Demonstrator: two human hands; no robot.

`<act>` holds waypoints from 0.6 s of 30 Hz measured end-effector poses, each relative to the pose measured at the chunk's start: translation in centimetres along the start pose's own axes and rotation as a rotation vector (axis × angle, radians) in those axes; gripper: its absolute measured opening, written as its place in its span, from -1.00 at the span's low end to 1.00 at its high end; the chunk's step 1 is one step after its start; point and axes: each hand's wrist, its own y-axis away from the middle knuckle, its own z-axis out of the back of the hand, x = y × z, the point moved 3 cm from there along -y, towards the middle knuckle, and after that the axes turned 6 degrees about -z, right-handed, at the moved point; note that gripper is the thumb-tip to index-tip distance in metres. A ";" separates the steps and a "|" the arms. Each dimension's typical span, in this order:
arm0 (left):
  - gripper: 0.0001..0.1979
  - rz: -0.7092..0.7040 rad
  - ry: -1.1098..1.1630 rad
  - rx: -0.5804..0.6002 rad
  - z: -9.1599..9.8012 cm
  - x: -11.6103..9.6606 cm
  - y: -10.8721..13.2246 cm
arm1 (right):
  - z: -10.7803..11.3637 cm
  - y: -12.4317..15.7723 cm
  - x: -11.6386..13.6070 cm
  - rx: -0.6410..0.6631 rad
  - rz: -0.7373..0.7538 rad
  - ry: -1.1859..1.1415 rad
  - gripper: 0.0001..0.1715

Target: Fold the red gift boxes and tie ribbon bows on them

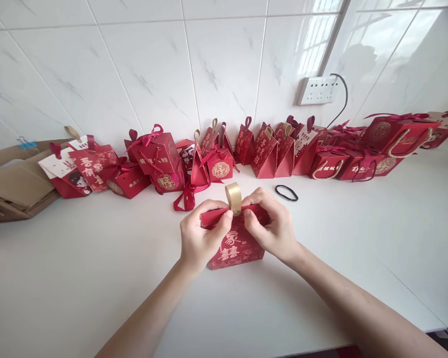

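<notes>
A red gift box (242,248) with pale printed characters stands on the white table in front of me. From the middle of its top edge rises a loop of gold ribbon (233,196). My left hand (205,231) pinches the top edge left of the loop, thumb on the near face and fingers behind. On the other side of the loop, my right hand (272,223) pinches the same edge in the same way. Both thumbs lie close to the foot of the ribbon. The hands cover parts of the box's front and top corners.
Along the tiled wall stands a row of red gift boxes (265,151), some with ribbon loops or cord handles. Flat brown cardboard (18,191) lies at the left. Behind my right hand is a black elastic band (286,193). A white power strip (317,91) is on the wall.
</notes>
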 end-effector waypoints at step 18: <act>-0.97 0.001 0.039 -0.002 -0.1 0.2 0.1 | 0.0 0.0 0.0 0.013 0.010 -0.009 -0.89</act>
